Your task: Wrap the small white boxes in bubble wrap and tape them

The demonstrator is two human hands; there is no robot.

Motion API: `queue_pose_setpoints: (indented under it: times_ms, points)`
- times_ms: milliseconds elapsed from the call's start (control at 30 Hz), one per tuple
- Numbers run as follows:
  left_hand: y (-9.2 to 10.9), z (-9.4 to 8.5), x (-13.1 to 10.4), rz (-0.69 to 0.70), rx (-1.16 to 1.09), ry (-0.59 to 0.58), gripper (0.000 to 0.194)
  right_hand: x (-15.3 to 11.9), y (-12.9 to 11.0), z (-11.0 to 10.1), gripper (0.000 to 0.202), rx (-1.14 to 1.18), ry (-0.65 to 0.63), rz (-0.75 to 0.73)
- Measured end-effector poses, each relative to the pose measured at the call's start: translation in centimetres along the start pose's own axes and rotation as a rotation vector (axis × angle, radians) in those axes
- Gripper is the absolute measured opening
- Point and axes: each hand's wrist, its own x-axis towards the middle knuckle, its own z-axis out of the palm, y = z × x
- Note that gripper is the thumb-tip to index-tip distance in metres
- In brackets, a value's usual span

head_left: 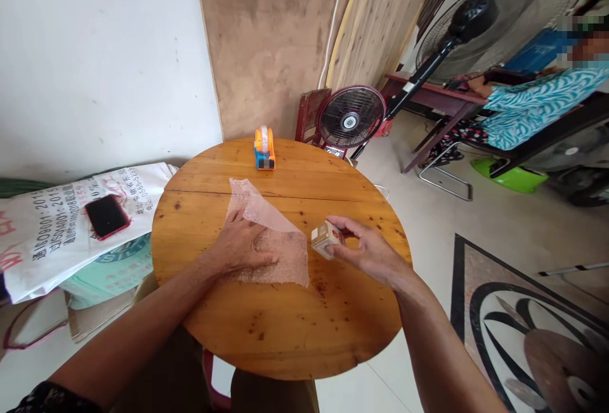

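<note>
One small box [326, 239] pinched in my right hand [364, 249], just right of the bubble wrap [273, 242]. Left hand's [242, 245] lying loose on the wrap, fingers spread, and the tape dispenser [264, 148] sits beyond it.

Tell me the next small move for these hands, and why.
I'd probably move the small box left and lower it onto the bubble wrap: the right hand holds it near the wrap's right edge, and the left hand lies spread on the sheet, seemingly steadying it.
</note>
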Motion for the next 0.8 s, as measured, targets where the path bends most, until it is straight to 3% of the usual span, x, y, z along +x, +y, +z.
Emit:
queue_pose_setpoints:
  times_ms: [167,300,367,500,633,700,800]
  points:
    - [0.0,0.3,-0.1,0.003,-0.055,0.073,0.056,-0.6,-4.6,2.1,0.031,0.22,-0.443,-0.271]
    - [0.0,0.4,0.0,0.004,-0.096,0.078,0.045,2.1,-4.7,4.3,0.032,0.252,-0.603,-0.437]
    - [0.0,0.4,0.1,0.01,-0.073,0.075,0.049,3.5,-4.0,4.6,0.028,0.225,-0.598,-0.412]
    - [-0.2,0.4,0.2,0.006,-0.056,0.077,0.078,5.1,-2.9,3.9,0.025,0.155,-0.505,-0.292]
    - [-0.3,0.6,0.2,-0.032,-0.084,0.042,0.105,6.6,-3.0,3.7,0.027,0.321,-0.443,-0.234]
    - [-0.2,0.6,0.3,-0.044,-0.105,0.037,0.112,7.6,-3.2,4.3,0.028,0.367,-0.356,-0.237]
    - [-0.2,0.4,0.2,-0.057,-0.131,0.041,0.114,8.9,-3.2,5.7,0.031,0.224,-0.218,-0.256]
